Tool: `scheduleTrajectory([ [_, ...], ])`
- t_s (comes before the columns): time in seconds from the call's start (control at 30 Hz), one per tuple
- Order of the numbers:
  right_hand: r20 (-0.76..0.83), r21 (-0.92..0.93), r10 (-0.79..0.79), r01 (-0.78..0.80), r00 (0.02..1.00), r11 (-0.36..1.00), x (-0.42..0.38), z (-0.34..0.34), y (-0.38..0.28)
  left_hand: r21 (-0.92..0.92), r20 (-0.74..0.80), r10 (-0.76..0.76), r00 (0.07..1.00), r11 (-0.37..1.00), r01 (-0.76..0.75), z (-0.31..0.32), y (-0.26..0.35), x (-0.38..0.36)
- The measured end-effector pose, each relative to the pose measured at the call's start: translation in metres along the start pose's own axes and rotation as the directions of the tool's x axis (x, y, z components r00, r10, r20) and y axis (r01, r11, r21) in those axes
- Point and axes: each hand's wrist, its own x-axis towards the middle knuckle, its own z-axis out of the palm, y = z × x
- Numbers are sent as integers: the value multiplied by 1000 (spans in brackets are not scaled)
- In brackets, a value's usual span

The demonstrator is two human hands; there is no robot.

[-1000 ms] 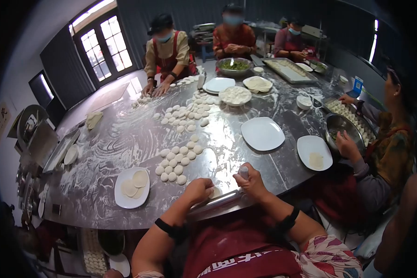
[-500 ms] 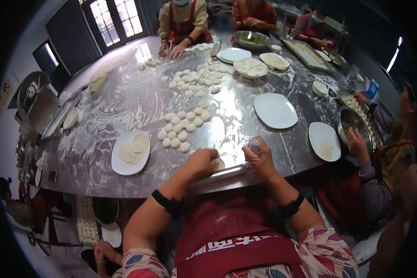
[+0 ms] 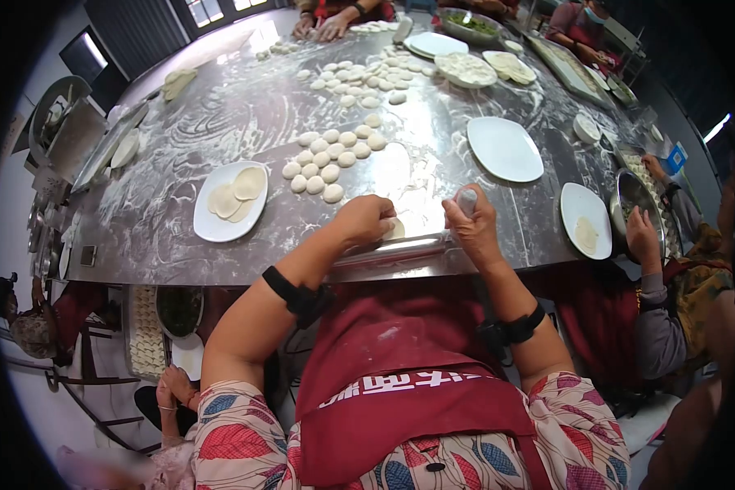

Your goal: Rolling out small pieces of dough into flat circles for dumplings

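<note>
Pale dough on a dark, flour-streaked table (image 3: 220,106)

White plate (image 3: 212,224), cream wrappers (image 3: 238,192), off-white dough balls (image 3: 331,159); dark red apron (image 3: 408,384) with white lettering, red-and-blue leaf-print sleeves (image 3: 237,437), black wristbands (image 3: 296,296).

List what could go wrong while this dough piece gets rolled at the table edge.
1. The rolling pin works close to the table edge; a slip might send it or the dough wrapper off.
2. The left hand fingers lie on the wrapper beside the pin and might get pinched.
3. The right hand rolls alone; uneven pressure might tear or misshape the wrapper.
</note>
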Motion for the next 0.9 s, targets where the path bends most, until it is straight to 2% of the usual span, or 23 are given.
scheduleTrajectory([
  [0.13, -13, -79, 3, -4, 1000, 997, -2, -2, -1, -13, 31, -27, 999, 1000, 27, -1, 1, 0],
  [0.2, -29, -72, -20, 18, 999, 997, -5, -4, -1, 41, -44, 19, 999, 999, -17, 2, -5, 4],
  [0.27, -55, -63, -22, 18, 998, 998, -12, -4, 11, -153, -52, -4, 999, 988, -4, 2, -12, 8],
  [0.33, -46, -27, -8, 7, 999, 1000, -21, -4, -1, -506, 12, -172, 985, 848, 155, 8, -18, 12],
  [0.43, -45, -49, -24, 22, 999, 999, -23, -6, 3, -504, 11, -180, 984, 849, 161, 10, -18, 11],
  [0.53, -49, -106, -47, 42, 998, 994, 4, 2, 2, -289, -110, -132, 985, 953, 95, 10, -9, 10],
  [0.67, -90, -171, -109, 92, 990, 981, 43, 22, 24, -114, -85, -117, 989, 988, 107, 4, 2, 9],
  [0.73, -74, -168, -60, 47, 995, 985, 35, 18, 17, -137, -13, -151, 988, 979, 148, -1, 7, 14],
  [0.8, -65, -167, -80, 68, 995, 984, 21, 9, 13, -142, 36, -84, 996, 986, 88, -2, 4, 14],
  [0.87, -56, -125, -43, 36, 997, 992, -5, -1, 4, -78, -84, 5, 996, 997, -12, 1, -8, 15],
  [0.9, -60, -69, -38, 34, 997, 997, -12, -1, 6, -201, -37, -50, 998, 979, 42, 0, -10, 15],
])
